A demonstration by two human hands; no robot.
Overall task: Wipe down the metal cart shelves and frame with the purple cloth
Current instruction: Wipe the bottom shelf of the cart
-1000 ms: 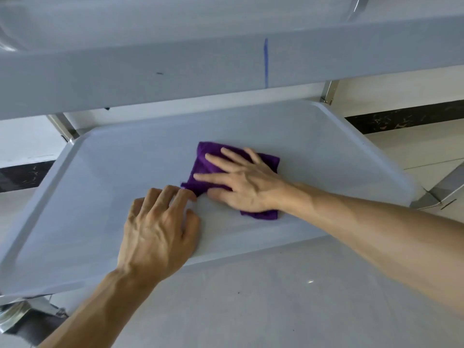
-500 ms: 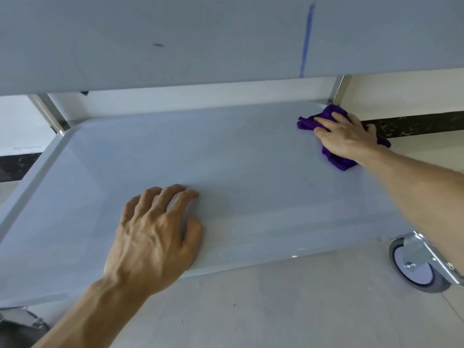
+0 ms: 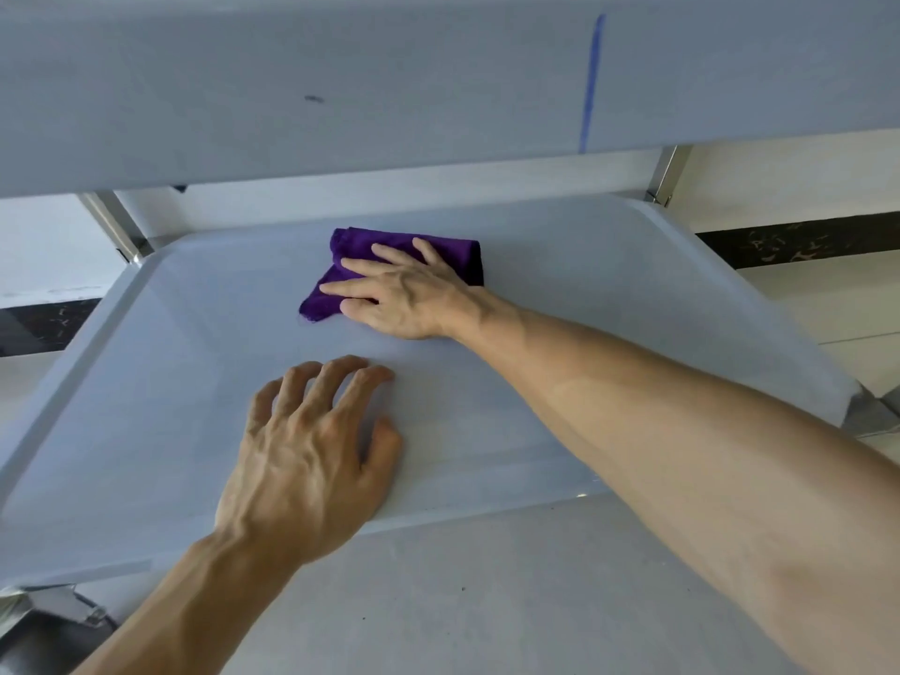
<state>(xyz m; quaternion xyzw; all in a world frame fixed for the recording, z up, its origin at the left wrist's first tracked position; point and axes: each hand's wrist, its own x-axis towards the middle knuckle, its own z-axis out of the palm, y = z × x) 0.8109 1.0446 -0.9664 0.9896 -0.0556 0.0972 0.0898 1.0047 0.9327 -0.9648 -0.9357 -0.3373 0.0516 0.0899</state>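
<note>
A: Where's the purple cloth [image 3: 358, 265] rn?

B: On the lower shelf [image 3: 609, 343], near the far edge, abt mid-width. Right hand [image 3: 404, 297] lies flat on it, fingers straight and spread, pressing it down, not curled round it. Cloth is bunched/folded, sticking out past the fingertips toward the left side.

A: Left hand?

B: Left hand [image 3: 311, 460] is on the same shelf, by the near edge, fingers bent a bit at the knuckles, tips planted on the metal. Holds nothing, prob. bracing the cart.

A: How far along?

B: Mid-wipe on the lower shelf, I'd say. Can't tell which patches are done, the surface looks evenly matte grey w/ no visible streaks. Upper shelf [image 3: 389, 90] overhead has a dark speck and a blue vertical line on its face, so that likely needs a pass. Frame posts [image 3: 669, 172] at the far corners look untouched, but that's a guess.

A: Room?

B: Pale floor [image 3: 487, 601] below the near edge, a few tiny dark specks. Light wall behind w/ a dark marbled band [image 3: 803, 246] low down. Some blurry metal bit at the bottom-left corner, maybe a caster bracket.
</note>
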